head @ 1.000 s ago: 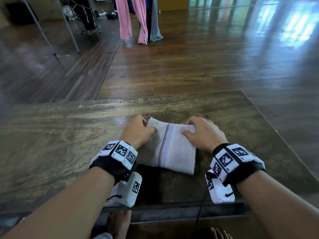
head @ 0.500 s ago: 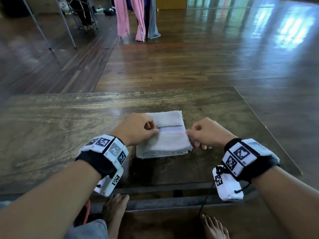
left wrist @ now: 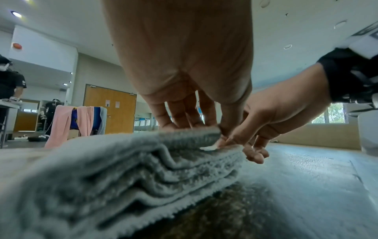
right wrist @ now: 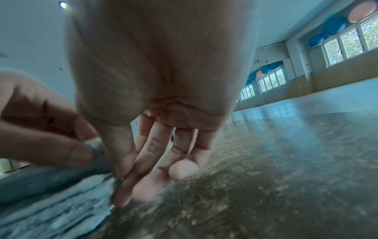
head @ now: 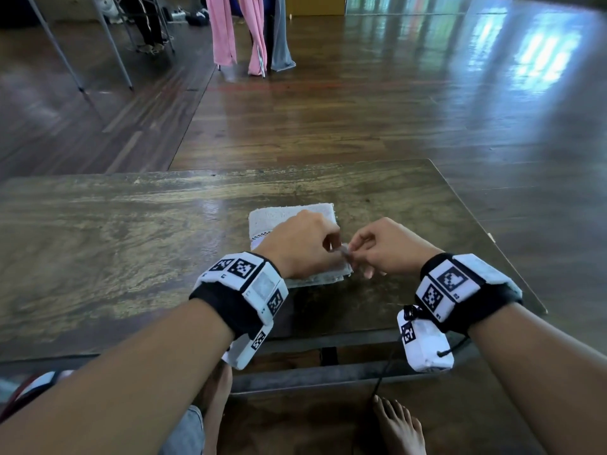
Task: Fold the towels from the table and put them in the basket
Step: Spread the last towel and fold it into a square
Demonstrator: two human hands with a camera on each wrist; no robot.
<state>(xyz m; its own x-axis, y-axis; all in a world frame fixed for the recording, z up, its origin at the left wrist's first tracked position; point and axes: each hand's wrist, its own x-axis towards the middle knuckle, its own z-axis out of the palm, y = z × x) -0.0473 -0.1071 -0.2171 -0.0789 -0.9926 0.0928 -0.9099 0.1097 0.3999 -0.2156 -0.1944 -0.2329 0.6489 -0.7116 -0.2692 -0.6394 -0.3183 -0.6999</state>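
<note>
- My left hand [head: 300,246] rests on the towel [head: 289,215], thumb and fingers pinching the top layer at its right edge.
- My right hand [head: 386,247] has come in against it; thumb and forefinger pinch the same top layer at the near right corner, the other fingers [right wrist: 180,168] hanging loosely curled over the surface [head: 115,244].
- A second ago both hands were laying the fold over; half a second ago they sat at either side of the towel. Now they meet at one corner.
- The towel lies folded in several stacked layers [left wrist: 163,169] on the surface, near its front edge.
- I judge the folding nearly done: this looks like a last squaring of the corner, or the start of a lift.
- No basket shows in any view, so I would need to find it before carrying.
</note>
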